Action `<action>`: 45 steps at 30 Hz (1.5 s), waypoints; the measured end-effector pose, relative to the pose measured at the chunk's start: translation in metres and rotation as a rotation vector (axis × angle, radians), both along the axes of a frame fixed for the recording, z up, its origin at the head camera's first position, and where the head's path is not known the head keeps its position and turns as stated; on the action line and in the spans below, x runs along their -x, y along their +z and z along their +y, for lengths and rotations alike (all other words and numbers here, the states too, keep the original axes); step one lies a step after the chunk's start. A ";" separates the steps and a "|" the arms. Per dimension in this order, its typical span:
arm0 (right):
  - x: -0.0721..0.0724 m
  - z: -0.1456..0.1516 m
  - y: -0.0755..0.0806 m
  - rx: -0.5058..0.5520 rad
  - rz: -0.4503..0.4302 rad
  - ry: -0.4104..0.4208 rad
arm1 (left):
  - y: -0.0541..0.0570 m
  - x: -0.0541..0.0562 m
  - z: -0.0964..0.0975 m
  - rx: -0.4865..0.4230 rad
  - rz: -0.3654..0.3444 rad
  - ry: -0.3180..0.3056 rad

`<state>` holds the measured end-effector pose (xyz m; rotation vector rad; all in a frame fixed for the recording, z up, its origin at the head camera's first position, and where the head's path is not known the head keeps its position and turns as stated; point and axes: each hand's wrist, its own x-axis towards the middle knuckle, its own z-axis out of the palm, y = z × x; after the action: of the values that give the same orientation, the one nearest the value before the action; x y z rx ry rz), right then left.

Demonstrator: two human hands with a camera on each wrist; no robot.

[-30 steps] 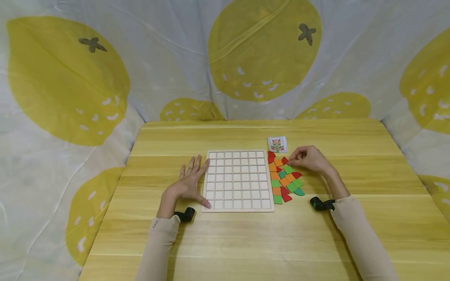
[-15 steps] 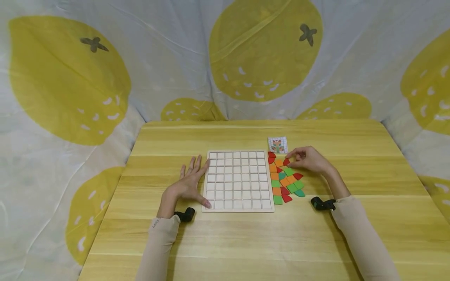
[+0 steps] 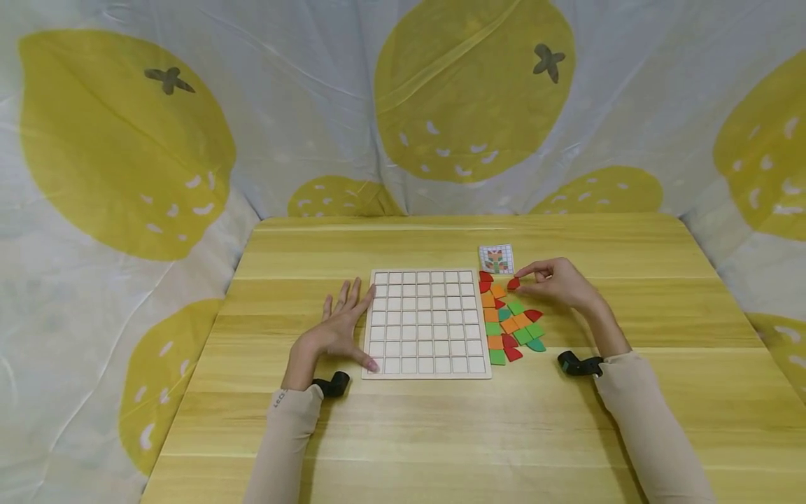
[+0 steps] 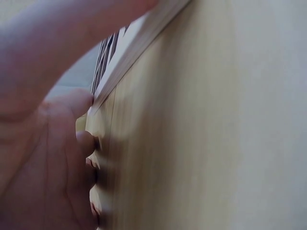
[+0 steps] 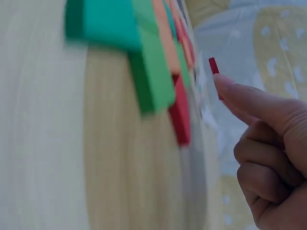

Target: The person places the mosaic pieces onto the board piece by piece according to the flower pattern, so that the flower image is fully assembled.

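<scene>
Moved: 1 red quarter-round tile [image 3: 513,283], raised clear of tile cluster [image 3: 522,320], pinched by right hand [image 3: 557,283]. Left hand [image 3: 340,329]: fingers wide, touching gridded wooden board [image 3: 427,376]. Risk, judged: slack pinch on thin tile, causing drop.

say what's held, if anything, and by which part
The right hand pinches a red round-edged tile by the side nearest the palm. The left hand holds nothing, touching the wooden grid board.
</scene>
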<state>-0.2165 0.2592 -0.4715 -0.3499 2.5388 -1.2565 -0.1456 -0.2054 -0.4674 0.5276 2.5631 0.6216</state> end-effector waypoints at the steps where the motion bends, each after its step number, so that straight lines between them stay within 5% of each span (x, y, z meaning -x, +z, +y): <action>1: 0.000 -0.005 0.002 0.008 0.003 0.000 | 0.000 0.000 0.000 0.000 0.000 0.001; 8: 0.003 -0.051 0.007 0.059 -0.025 -0.025 | -0.002 -0.001 0.001 0.008 0.001 0.010; 20: 0.009 -0.111 -0.008 0.098 0.025 0.033 | -0.001 -0.001 0.002 0.011 0.003 0.006; 45: 0.012 -0.133 -0.006 0.072 -0.032 0.044 | 0.000 0.000 0.001 -0.019 -0.001 0.003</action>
<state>-0.2283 0.1266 -0.4779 -0.3955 2.4505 -1.3296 -0.1455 -0.2044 -0.4676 0.5301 2.5595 0.6473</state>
